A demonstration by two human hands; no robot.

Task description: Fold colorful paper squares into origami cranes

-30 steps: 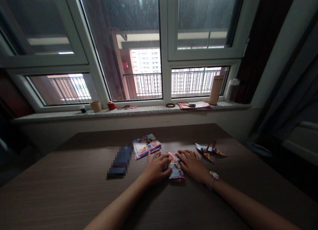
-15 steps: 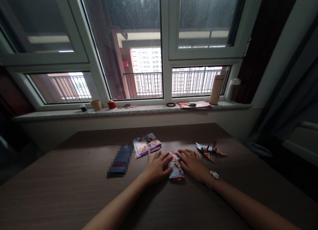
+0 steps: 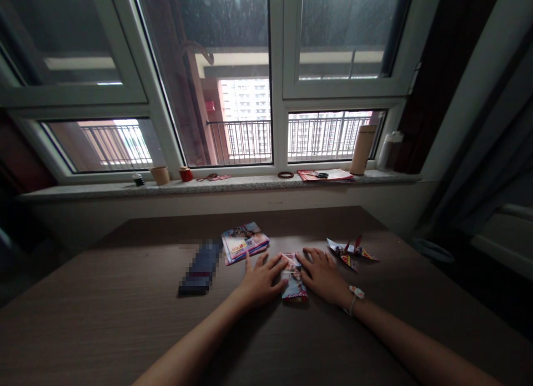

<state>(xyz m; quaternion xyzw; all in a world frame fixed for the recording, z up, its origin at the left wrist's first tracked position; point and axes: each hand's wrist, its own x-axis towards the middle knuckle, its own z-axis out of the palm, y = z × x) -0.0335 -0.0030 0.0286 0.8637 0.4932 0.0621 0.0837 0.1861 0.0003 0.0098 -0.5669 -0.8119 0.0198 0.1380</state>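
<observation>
The right hand (image 3: 323, 273), with a pale bracelet (image 3: 353, 298) at its wrist, and the left hand (image 3: 263, 277) both lie palm down on the brown table (image 3: 125, 325); their fingers are spread and loose, and neither hand is clenched or grasping anything. Between them is a folded strip of printed paper (image 3: 293, 283), flat on the table, and the fingers of both hands touch its side edges. To the left of the left hand, and apart from it, lies a dark blue object (image 3: 202, 269), which is blurred into squares, so I cannot tell what it is. Just beyond the left fingertips is a stack of colourful printed sheets (image 3: 244, 242). Beyond the right hand, a little to its right, stands a folded paper figure (image 3: 348, 255) with pointed wings. Farther ahead of both hands, the speckled windowsill (image 3: 250, 184) bears a tan paper cup (image 3: 160, 176) on the left hand's side, and scissors (image 3: 322, 176) on red-edged papers and a tan flask (image 3: 362, 151) on the right hand's side. Behind the window (image 3: 277, 53) are a railing (image 3: 245, 141) and a pale high building (image 3: 247, 103).
</observation>
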